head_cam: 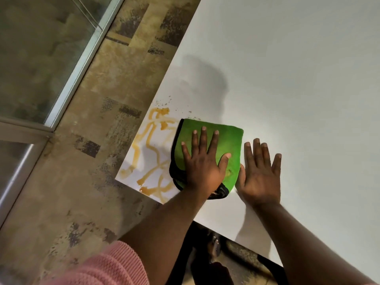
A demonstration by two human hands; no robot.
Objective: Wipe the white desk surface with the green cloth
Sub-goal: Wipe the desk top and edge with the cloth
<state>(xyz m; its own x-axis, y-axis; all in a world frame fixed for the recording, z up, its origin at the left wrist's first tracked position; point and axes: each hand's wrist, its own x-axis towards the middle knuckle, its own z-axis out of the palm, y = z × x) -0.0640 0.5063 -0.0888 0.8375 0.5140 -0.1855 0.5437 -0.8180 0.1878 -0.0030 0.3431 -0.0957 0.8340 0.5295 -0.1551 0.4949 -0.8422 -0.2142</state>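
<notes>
A folded green cloth [230,140] with a black edge lies flat on the white desk [298,79], near its front left corner. My left hand [203,161] presses flat on top of the cloth with fingers spread. To the right of the cloth my right hand [261,171] rests flat on the bare desk, its thumb touching the cloth's right edge. Just left of the cloth, orange-brown sauce streaks [152,153] cover the desk corner. Small dark crumbs [164,102] are scattered beyond them.
The desk's left edge runs diagonally up to the right, and its front edge lies just below my wrists. Mottled brown floor [82,182] lies to the left. A glass partition with a metal frame [72,68] stands at the far left. Black chair parts [195,254] show under the desk.
</notes>
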